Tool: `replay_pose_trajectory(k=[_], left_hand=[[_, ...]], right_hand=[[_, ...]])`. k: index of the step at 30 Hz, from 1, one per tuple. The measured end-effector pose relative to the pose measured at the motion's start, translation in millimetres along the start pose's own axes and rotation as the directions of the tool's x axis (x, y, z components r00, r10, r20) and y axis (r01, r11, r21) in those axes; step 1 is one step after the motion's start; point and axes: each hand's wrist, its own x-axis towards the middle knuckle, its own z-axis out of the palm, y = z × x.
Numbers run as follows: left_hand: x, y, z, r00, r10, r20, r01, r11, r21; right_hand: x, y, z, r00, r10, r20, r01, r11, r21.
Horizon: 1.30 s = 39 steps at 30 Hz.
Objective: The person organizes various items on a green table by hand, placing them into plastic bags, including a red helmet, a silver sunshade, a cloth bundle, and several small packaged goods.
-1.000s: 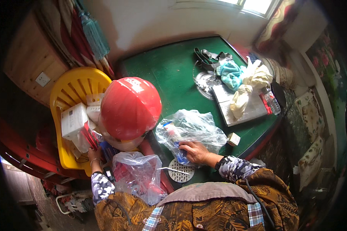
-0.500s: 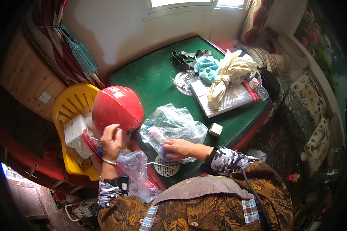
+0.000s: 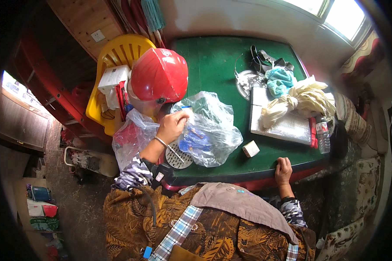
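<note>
On the green table point(image 3: 213, 56), a clear plastic bag point(image 3: 222, 130) with something blue inside lies crumpled in front of me. My left hand point(image 3: 172, 126) is closed on the bag's left side, its fingertips pinching the plastic. A small blue-edged piece shows just above those fingers. Beneath the left wrist is a round perforated metal plate point(image 3: 178, 162). My right hand point(image 3: 284, 171) rests at the table's near edge with its fingers curled together, and nothing shows in them. The small white box point(image 3: 251, 149) is the thing nearest to it.
A red helmet point(image 3: 159, 76) stands left of the bag, by a yellow plastic chair point(image 3: 117, 50) holding a white box. Another clear bag point(image 3: 133, 135) hangs at the table's left edge. Right, a silver foil bag point(image 3: 274, 122) lies under cream cloth point(image 3: 302, 101), beside a plastic bottle point(image 3: 322, 137).
My right hand has let go of the clear bag and moved right to the table's edge. My left hand has come from beside the helmet onto the bag. The view has turned.
</note>
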Motion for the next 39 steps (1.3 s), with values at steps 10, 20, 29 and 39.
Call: replay_pose_trajectory(k=[10, 20, 29, 39], left_hand=[[162, 58, 101, 0.955, 0.268, 0.13, -0.276, 0.96, 0.052], [276, -24, 235, 0.924, 0.206, 0.321, -0.377, 0.617, 0.69], [255, -6, 167, 0.98, -0.152, 0.125, 0.118, 0.962, 0.247], [64, 65, 39, 0.992, 0.121, -0.024, -0.109, 0.768, -0.631]], right_hand=[[5, 4, 2, 0.999, -0.003, -0.045, 0.005, 1.0, 0.031], [2, 10, -1, 0.996, 0.06, -0.061, -0.056, 0.996, 0.065], [0, 9, 0, 0.997, 0.05, -0.057, -0.047, 0.998, 0.044], [-8, 11, 6, 0.997, 0.036, -0.062, -0.037, 0.999, -0.016]])
